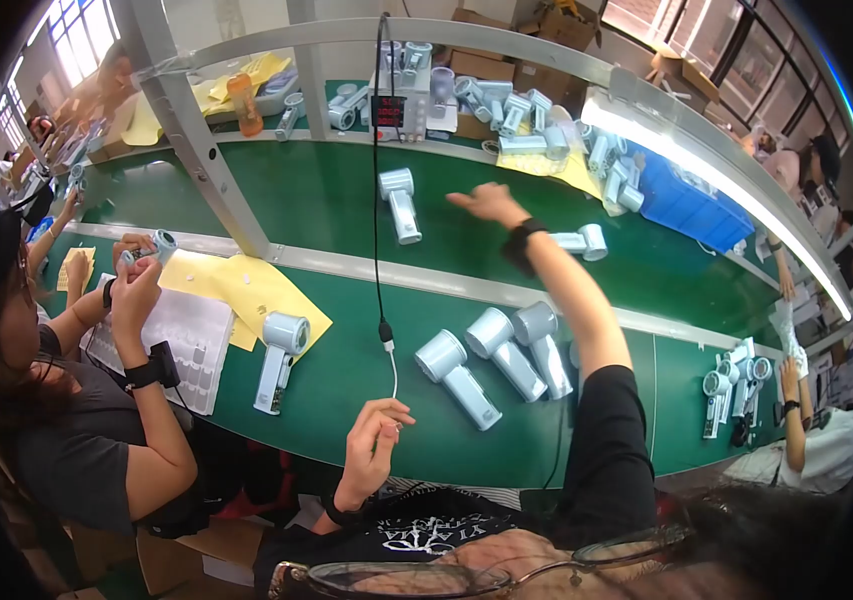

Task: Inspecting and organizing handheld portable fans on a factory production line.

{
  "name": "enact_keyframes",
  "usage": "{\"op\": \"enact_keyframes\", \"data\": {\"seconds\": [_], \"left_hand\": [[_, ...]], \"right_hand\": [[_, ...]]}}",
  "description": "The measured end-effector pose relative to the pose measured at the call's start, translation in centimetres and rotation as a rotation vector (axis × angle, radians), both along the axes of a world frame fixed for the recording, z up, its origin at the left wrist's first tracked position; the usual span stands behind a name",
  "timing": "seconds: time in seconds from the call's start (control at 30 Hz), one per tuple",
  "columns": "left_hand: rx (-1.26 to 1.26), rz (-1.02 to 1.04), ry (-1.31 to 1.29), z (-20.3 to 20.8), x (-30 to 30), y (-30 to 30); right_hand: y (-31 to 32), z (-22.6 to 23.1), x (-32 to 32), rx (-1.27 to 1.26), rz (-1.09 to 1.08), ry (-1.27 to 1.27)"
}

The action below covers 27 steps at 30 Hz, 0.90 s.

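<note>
Handheld fans in pale blue lie on the two broad surfaces before us, the green conveyor belt (296, 200) and the green workbench (686, 400) closer to our body. A metal rail (436, 283) runs between them, an edge we should clear with anything carried low; beyond it we find open belt toward the left, while a blue crate (691, 205) narrows the far right. On the bench, three fans (459, 380) lie close together just left of our right forearm, handles toward us, with bare green on their left side. We judge each one light and stiff, its smooth shell somewhat slippery and its round head apt to roll, so the slim handle just below the head looks the best hold. Another fan (271, 375), overlapping a yellow sheet (266, 285), seems to show bare inner parts on its handle, which we would treat as fragile. Our right hand (491, 203) stretches over the belt, fingers loosely spread and apparently empty, near a fan (401, 205) on its left. Our left hand (371, 445) seems to pinch the end of a thin white lead (392, 370) below a black cable (378, 220); the lead looks soft and bendy, best held near its tip, too small for us to make out.
</note>
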<state>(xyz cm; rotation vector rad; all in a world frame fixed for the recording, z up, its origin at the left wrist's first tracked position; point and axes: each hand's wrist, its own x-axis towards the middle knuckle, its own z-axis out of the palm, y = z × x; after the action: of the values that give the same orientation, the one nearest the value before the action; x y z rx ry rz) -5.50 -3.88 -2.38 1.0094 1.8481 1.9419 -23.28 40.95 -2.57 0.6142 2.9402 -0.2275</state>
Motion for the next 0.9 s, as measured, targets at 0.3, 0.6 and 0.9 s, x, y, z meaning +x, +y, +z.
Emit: {"op": "enact_keyframes", "data": {"seconds": [0.3, 0.6, 0.9], "left_hand": [[0.045, 0.042, 0.097, 0.6, 0.5, -0.7], [0.073, -0.060, 0.064, 0.8, 1.7, -1.2], [0.091, -0.204, 0.077, 1.2, 4.5, 1.3]], "right_hand": [[-9.2, -2.2, -3.2, -0.014, -0.063, 0.450], [-11.5, 8.3, 14.4, -0.916, -0.151, 0.372], [-23.3, 6.2, 31.2, -1.782, -0.132, 0.818]]}}
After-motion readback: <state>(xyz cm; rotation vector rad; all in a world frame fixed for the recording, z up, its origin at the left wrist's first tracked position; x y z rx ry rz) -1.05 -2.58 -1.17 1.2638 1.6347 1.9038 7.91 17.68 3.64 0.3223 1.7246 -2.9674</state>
